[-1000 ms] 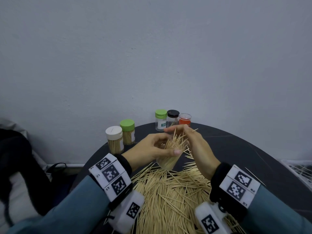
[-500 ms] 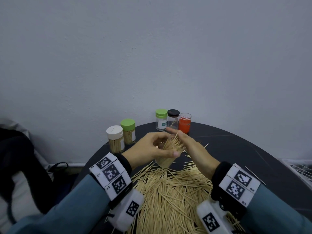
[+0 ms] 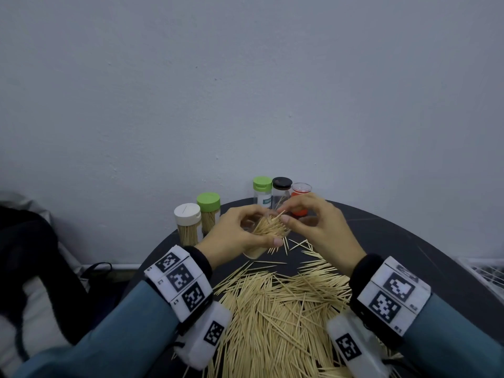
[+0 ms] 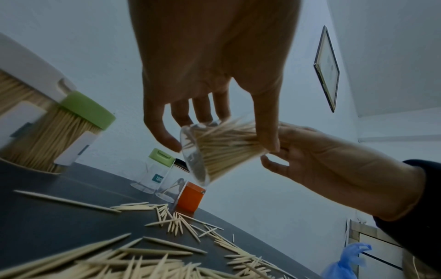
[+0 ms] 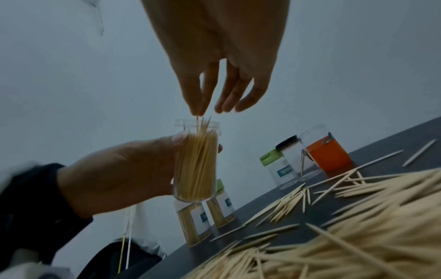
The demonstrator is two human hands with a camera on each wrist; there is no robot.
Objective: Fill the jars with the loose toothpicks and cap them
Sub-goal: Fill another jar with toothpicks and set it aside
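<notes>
My left hand [image 3: 259, 236] holds a clear jar [image 3: 255, 252] lifted off the black table [image 3: 395, 241], thumb across its side. The jar [image 5: 195, 166] is packed with toothpicks [image 3: 270, 226] whose tips stick out of its open mouth. My right hand [image 3: 283, 214] hovers at that mouth, thumb and forefinger pinching the tips of a few toothpicks [image 5: 199, 120]. A big heap of loose toothpicks [image 3: 286, 309] lies between my wrists. No cap is on the held jar.
At the back stand a white-capped jar [image 3: 188, 222] and a green-capped jar [image 3: 208, 211], both full, then a small green-capped jar [image 3: 262, 192], a black-capped jar [image 3: 281, 189] and a red jar [image 3: 300, 195]. Stray toothpicks [image 3: 297, 245] lie under the hands.
The fanned bundle has gone deeper into the jar. My right hand let go of the bundle's side and now pinches at the tips. A few toothpicks have dropped onto the table below.
</notes>
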